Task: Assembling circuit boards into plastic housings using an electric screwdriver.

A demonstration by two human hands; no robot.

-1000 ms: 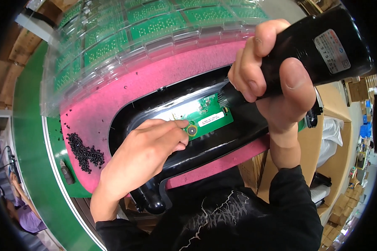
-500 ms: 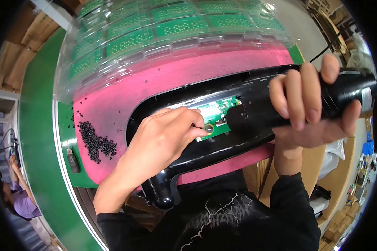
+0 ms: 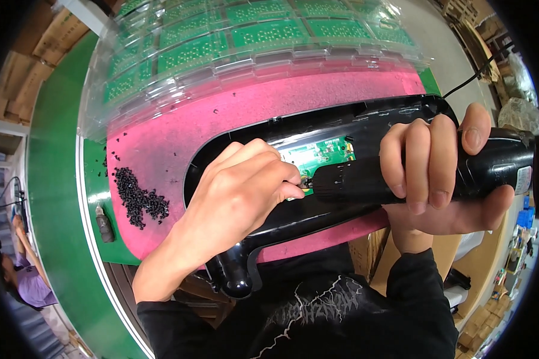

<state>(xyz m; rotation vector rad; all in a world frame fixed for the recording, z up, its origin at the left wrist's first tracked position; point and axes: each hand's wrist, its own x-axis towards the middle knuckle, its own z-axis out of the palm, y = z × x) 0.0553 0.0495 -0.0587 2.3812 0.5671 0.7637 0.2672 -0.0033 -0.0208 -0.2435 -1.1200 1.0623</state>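
Observation:
My right hand [image 3: 428, 164] is wrapped round a black electric screwdriver [image 3: 347, 182], which lies almost level with its tip toward the left. At that tip, the fingers of my left hand [image 3: 239, 185] are pinched together; what they hold is too small and hidden to make out. Just beneath both is a green circuit board [image 3: 323, 152], seated inside a long black plastic housing shell [image 3: 245, 143]. The shell's stubby rounded arm [image 3: 236, 278] points toward me. My left hand covers the board's left part.
A heap of small black screws [image 3: 135, 200] lies on the pink mat [image 3: 156, 149], with a few strays around it. Clear plastic trays [image 3: 251, 60] of green boards stand behind. A small dark bottle [image 3: 105, 225] rests on the green tabletop [image 3: 54, 179]. Another person [image 3: 27, 281] sits far left.
The screwdriver's tip has come down and left to meet my left fingertips over the board. My left hand has stayed nearly in place, still pinching.

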